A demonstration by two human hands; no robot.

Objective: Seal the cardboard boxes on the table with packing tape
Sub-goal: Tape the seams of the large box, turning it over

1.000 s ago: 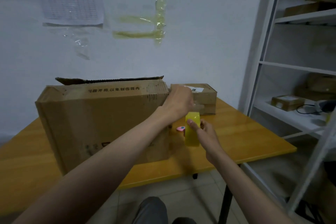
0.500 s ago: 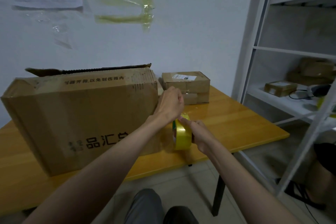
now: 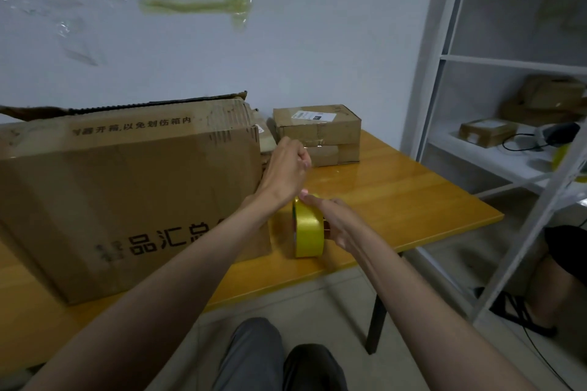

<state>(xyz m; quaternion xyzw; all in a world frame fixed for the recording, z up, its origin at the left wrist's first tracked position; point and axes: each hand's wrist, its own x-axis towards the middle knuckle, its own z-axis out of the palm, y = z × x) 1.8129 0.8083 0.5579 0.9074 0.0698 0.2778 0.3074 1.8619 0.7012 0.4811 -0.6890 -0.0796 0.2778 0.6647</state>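
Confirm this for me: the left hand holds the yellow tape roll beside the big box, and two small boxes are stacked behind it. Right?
Not quite. In the head view the right hand holds the yellow tape roll beside the big box; the left hand is raised above the roll. Two small boxes are stacked behind it, as you said.

Stockroom: parcels on metal shelving [image 3: 508,60], boxes [image 3: 317,127]

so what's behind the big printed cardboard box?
Behind the big printed cardboard box, by its right end, two small stacked cardboard boxes sit on the yellow wooden table. Farther left, the box hides everything.
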